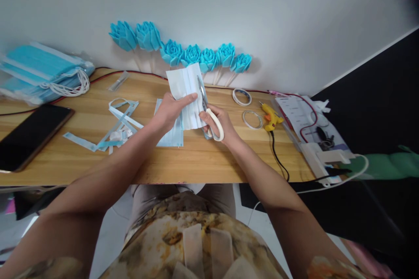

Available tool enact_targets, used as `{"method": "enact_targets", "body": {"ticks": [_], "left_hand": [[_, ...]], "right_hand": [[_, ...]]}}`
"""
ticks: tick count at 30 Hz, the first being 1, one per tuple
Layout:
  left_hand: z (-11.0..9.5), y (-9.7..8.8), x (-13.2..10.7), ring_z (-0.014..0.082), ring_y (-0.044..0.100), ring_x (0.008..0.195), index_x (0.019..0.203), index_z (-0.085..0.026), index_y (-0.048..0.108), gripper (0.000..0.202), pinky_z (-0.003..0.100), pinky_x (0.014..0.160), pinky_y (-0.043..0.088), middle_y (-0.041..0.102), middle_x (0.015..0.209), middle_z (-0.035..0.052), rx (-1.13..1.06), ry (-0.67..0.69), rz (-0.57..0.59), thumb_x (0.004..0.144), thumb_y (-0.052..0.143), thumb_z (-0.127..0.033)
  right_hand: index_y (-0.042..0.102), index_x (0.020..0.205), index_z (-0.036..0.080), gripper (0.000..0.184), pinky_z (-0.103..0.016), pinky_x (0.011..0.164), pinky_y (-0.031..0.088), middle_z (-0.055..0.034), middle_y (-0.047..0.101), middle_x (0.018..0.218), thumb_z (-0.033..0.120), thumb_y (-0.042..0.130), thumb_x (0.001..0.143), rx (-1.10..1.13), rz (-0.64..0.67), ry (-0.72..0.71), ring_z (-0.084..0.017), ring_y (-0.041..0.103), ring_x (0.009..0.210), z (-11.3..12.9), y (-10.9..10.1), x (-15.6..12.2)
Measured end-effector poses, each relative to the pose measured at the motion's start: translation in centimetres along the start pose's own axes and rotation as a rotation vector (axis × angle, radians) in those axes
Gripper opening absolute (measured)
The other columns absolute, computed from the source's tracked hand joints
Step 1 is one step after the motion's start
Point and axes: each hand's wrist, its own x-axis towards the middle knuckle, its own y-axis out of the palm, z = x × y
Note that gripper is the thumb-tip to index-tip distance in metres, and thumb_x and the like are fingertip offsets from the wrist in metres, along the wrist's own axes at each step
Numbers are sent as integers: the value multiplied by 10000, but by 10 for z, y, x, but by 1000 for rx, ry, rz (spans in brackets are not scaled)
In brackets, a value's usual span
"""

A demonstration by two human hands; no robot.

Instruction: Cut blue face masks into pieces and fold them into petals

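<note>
My left hand (172,111) is closed on a pale face mask (186,83), its thumb lying across the pleated sheet. Wrapped round the white handles of the scissors (214,123) is my right hand (222,122). The metal blades point away from me, along the right edge of the mask. Whether they are cutting through it I cannot tell. Beneath my hands another light blue mask piece (173,137) lies flat on the wooden table (203,165). Cut blue and white strips (122,117) lie in a loose heap left of my left hand.
Several blue flowers (173,52) on sticks stand along the wall. A mask stack (42,65) and a phone (36,135) are at the left. Two tape rings (242,96), a yellow glue gun (271,117) with a black cord and a power strip (322,161) are at the right.
</note>
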Motion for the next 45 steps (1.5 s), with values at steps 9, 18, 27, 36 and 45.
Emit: {"method": "enact_targets", "body": {"ticks": [9,18,27,36,45], "left_hand": [[2,-3,5,301,752,869,973,-112,738,496,434,815,631,771,946,125,13,40,-44,699,870,-504],[0,-4,6,243,730,743,906,-111,757,458,345,662,615,771,863,102,4,28,-87,627,917,-436],[5,0,2,228,728,719,885,-115,758,452,334,639,617,767,845,83,1,-22,-61,600,937,-417],[5,1,1,276,746,808,929,-107,755,473,387,723,627,778,916,121,9,-24,-43,625,922,-429],[4,1,0,280,749,850,928,-113,762,476,382,743,633,787,960,123,-2,-10,-20,618,927,-435]], "right_hand": [[524,715,207,500,-206,398,360,68,514,544,623,797,762,25,9,-11,-62,457,427,-4,-1,2],[559,838,217,582,-255,491,384,42,514,651,783,677,771,-66,78,-36,-102,498,539,-1,-3,3],[531,804,225,616,-281,547,349,37,454,650,831,634,765,-110,37,-67,-123,425,601,3,-3,2],[580,825,209,593,-283,598,367,31,463,695,797,648,779,-101,3,-128,-122,409,636,2,-2,4],[601,815,205,571,-280,607,371,41,436,672,768,683,770,-78,-5,-121,-112,368,621,4,-1,3]]}}
